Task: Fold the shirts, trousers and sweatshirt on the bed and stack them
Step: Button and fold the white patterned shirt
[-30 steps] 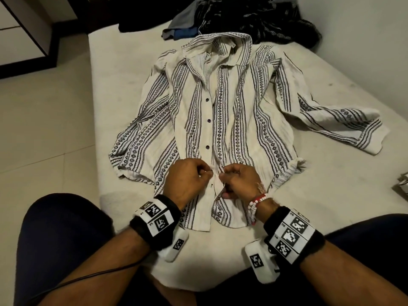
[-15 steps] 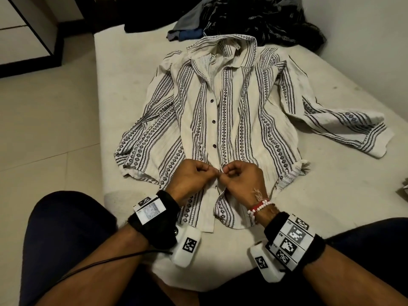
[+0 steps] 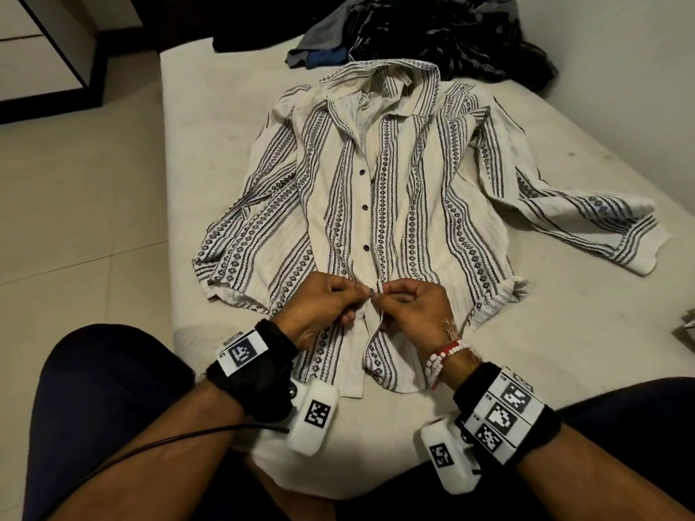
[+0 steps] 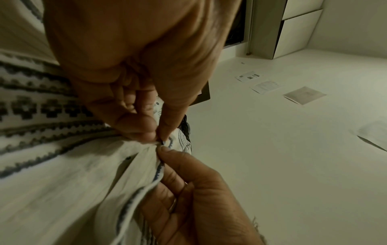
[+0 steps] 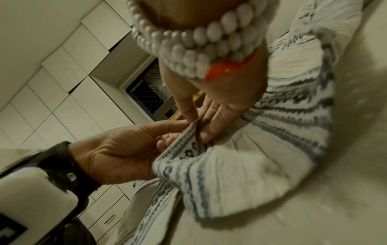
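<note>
— Both grips pinching: left hand (image 3: 319,306) and right hand (image 3: 413,310) clamped on the shirt (image 3: 395,204) placket, lower centre of the frame, on the bed (image 3: 225,118).
— Risk seen: button slipping, fabric bunching, crooked fold.

The shirt (image 3: 395,204) is cream-white with lengthwise dark stripes of small diamond and zigzag motifs, and its buttons (image 3: 364,207) are dark. The bed (image 3: 210,144) is plain off-white. The clothes pile (image 3: 432,35) at its far end is black, grey and blue. The bracelet (image 3: 443,361) has white beads and some red ones. The floor (image 3: 75,220) is pale beige tile.
</note>
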